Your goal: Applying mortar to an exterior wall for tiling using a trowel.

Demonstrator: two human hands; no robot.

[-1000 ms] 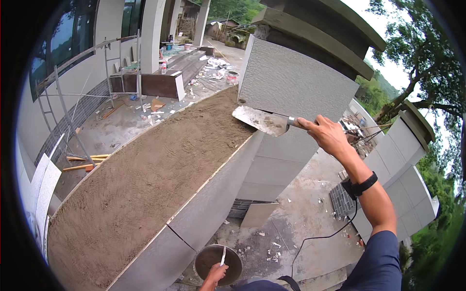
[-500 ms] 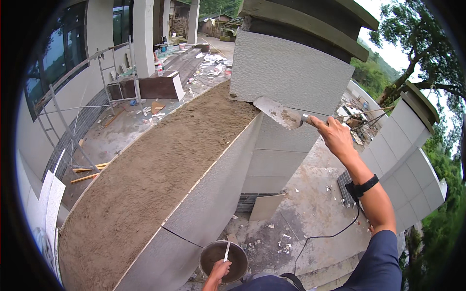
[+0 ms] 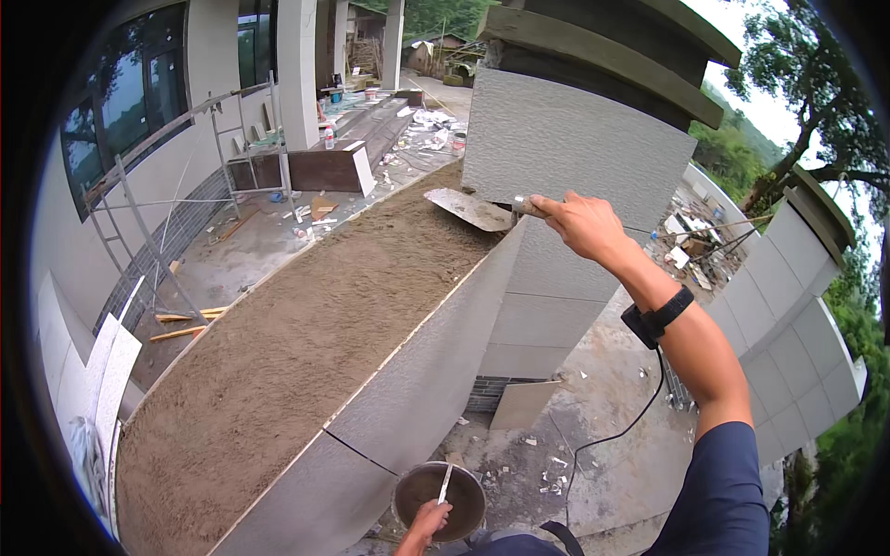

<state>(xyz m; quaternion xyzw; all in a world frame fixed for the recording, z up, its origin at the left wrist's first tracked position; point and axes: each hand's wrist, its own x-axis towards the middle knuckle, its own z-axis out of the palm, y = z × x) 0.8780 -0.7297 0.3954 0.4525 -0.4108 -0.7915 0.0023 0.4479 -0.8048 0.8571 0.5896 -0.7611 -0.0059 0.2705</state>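
The right hand [image 3: 582, 225] was clenched around the handle of a steel trowel [image 3: 469, 209], whose flat, pointed blade, dulled with grey smears of mortar, lay almost level just above the far end of the sand bed [image 3: 306, 343], close to the foot of the pillar [image 3: 579, 157]. That bed was a long, broad strip of damp brown sand-and-cement mix, grainy and roughly levelled, filling the top of a low wall from the near left to the pillar. The wall's outer face was clad in grey tiles [image 3: 408, 389] with a fine stippled finish, their thin pale edge running along the rim of the sand and a dark joint showing between two of them. The pillar wore the same rough-textured grey cladding, in squarer panels, under a heavy stepped cap of darker stone. A black strap [image 3: 656, 315] circled the right wrist, and a thin black cable [image 3: 612, 435] hung from it in a loose curve. Far below, at the lower edge of the view, the left hand [image 3: 428, 524] gripped the slim metal handle of a round, shallow bucket [image 3: 439, 500], its inside crusted grey. The concrete ground [image 3: 593, 408] beneath was littered with pale chips, and a spare square tile [image 3: 525, 404] leaned against the pillar's base. To the left stood metal scaffolding [image 3: 167, 176].
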